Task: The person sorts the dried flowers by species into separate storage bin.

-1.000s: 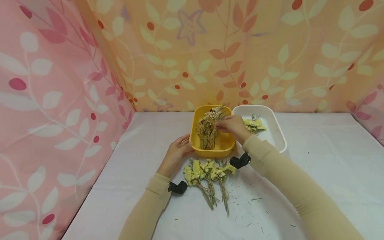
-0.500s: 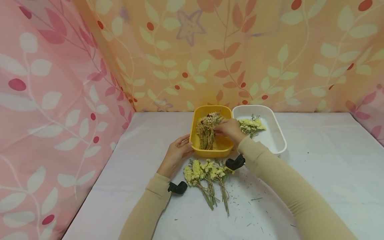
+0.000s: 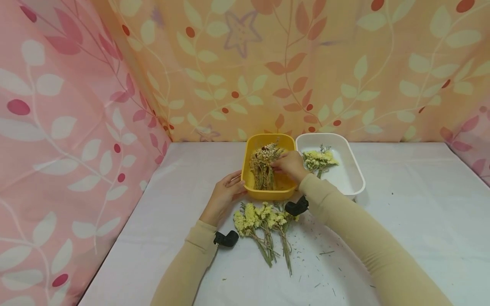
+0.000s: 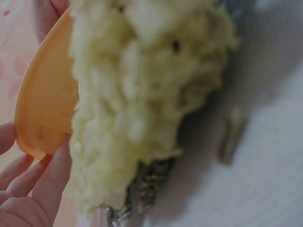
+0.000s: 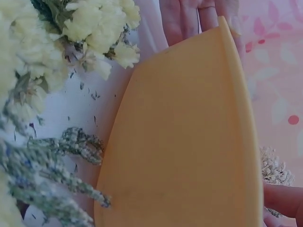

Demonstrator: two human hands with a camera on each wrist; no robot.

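Observation:
The yellow plastic box (image 3: 269, 195) stands on the white-covered table and holds bunches of dried flowers (image 3: 264, 168) with whitish heads and brown stems. My right hand (image 3: 289, 165) reaches over its right side and pinches a dried flower bunch at the edge of the pile; the fingertips are partly hidden among the flowers. My left hand (image 3: 226, 193) rests its extended fingers (image 4: 54, 177) against the outer wall at the near left corner. In front of the box lie several bunches of pale yellow flowers (image 3: 264, 219), stems toward me.
Right beside the yellow box stands a white plastic box (image 3: 350, 178) with yellow flowers (image 3: 319, 160) inside. Bits of stem and leaf (image 3: 326, 253) lie scattered on the table (image 3: 413, 204). Patterned cloth (image 3: 214, 85) hangs behind and at the sides.
My right hand has moved slightly left and lower into the yellow box, the flower bunch settling with it. More of the white box's flowers show. The left hand has stayed in place.

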